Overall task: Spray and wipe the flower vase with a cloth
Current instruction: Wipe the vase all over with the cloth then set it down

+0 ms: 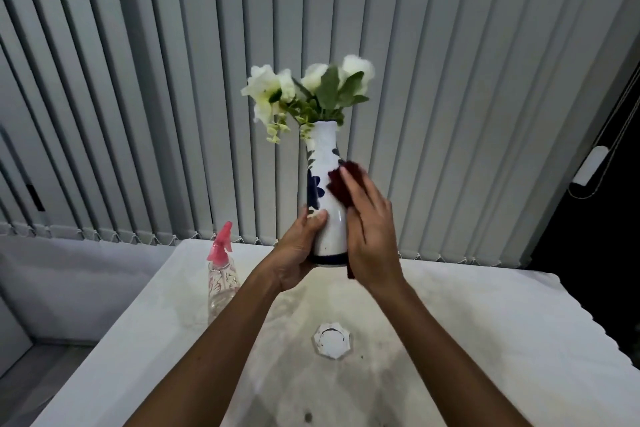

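Here, head view: flower vase (325, 191), white with blue motifs, held upright above the table (485, 322). Left hand (299, 250) wraps its base; right hand (369, 236) presses a dark red cloth (341, 184) flat to its side. Wiping likely goes best in long strokes, base held firm, clear of the flowers (304, 90). Nearby: spray bottle (221, 274) standing left, small glass dish (331, 340) below, neither obstructing.

White vase (325, 191) with blue floral pattern is standing upright, lifted off the table; dark red cloth (341, 184) is pressing against its right side; pink-topped clear spray bottle (221, 274) is standing upright at left.
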### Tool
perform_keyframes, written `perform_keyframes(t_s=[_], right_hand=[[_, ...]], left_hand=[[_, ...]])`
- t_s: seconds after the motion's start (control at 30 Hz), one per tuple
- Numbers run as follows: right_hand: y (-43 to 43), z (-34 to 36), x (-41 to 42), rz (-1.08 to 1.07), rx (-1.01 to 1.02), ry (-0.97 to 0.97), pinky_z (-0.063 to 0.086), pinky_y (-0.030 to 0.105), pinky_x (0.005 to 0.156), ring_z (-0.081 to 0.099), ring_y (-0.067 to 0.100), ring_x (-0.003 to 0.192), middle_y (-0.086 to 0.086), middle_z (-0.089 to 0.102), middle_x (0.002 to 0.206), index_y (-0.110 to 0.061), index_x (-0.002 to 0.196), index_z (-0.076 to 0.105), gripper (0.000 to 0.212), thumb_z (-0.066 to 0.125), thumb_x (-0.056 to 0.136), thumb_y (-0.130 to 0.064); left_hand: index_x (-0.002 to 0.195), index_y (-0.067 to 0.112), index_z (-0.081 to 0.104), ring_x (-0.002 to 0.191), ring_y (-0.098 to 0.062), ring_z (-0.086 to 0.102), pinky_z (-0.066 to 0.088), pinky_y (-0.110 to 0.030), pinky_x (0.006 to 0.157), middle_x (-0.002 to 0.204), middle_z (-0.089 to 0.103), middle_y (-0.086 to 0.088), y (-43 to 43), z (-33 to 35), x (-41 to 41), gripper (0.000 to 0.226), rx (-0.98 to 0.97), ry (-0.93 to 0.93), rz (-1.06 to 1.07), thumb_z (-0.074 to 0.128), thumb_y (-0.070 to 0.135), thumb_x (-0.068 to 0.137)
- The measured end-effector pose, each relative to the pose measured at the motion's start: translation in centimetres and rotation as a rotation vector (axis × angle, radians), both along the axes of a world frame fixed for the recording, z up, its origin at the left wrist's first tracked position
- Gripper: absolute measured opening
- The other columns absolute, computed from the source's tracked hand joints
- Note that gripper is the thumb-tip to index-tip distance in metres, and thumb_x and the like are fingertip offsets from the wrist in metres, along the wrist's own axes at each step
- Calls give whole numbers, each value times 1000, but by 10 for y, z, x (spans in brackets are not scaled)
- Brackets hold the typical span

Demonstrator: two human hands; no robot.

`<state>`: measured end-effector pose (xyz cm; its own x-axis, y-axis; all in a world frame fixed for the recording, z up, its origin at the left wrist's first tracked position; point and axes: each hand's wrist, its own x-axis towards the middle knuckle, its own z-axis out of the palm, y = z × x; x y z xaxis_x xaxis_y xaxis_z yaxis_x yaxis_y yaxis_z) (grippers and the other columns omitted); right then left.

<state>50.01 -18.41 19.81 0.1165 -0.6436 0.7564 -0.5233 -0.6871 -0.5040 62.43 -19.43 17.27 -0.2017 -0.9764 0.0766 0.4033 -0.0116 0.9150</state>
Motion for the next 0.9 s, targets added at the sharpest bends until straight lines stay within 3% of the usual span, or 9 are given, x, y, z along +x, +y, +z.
perform_keyframes(t_s=[0.07,0.17,0.3,0.37,0.47,0.53,0.7,0.8,0.9], right_hand=[[-7,22,1,5,-6,12,22,19,108,35,16,130,-4,30,155,-32,145,35,52,30,94,-20],[-15,41,1,87,33,-32,17,12,108,31,5,131,-7,27,156,-33,145,33,55,31,93,-17],[-15,31,-2,268,205,-219,28,38,116,35,4,136,-16,36,149,-45,141,31,55,34,93,-18],[-5,11,-3,217,170,-174,27,34,116,34,3,136,-14,35,151,-41,143,30,54,34,94,-18],[9,-11,-1,57,-3,1,19,16,111,31,5,133,-10,27,156,-30,147,31,50,30,97,-25],[9,-7,1,-22,-77,54,22,18,110,36,15,131,-5,29,156,-27,147,33,50,29,97,-26],[-7,38,4,-80,-146,115,25,24,105,38,16,126,-2,29,156,-30,146,30,54,36,94,-16],[-19,50,-1,57,-4,-61,25,27,113,32,3,129,-6,28,155,-32,148,27,55,33,95,-20],[-16,42,-3,107,44,-139,26,37,117,30,6,137,-5,30,155,-30,148,27,53,33,95,-21]], left_hand=[[129,17,51,100,-17,68,57,-35,85,114,70,-3,-2,-2,-2,99,-29,-9,-46,89,54,45],[124,15,55,98,-16,70,56,-30,86,107,74,-1,-1,0,-2,100,-71,18,-75,91,55,39],[133,18,49,108,-22,65,50,-48,98,122,67,-5,-1,1,-4,108,-95,96,6,90,56,40],[139,18,42,115,-27,59,47,-55,98,135,58,-10,-2,4,-3,113,-61,167,68,89,55,43],[141,20,41,107,-25,62,59,-46,78,129,61,-10,1,6,2,96,3,182,78,79,51,59],[140,25,42,101,-22,65,60,-39,69,122,64,-6,5,8,6,80,22,71,36,67,51,68],[129,36,48,106,-14,66,56,-39,88,118,69,7,6,8,2,86,-86,-166,-39,82,55,53],[122,36,51,98,-10,68,57,-32,83,109,72,10,4,8,1,71,-110,-134,-40,74,44,56],[124,34,51,96,-10,69,57,-30,80,107,73,10,3,5,2,72,-125,-137,-13,73,44,56]])
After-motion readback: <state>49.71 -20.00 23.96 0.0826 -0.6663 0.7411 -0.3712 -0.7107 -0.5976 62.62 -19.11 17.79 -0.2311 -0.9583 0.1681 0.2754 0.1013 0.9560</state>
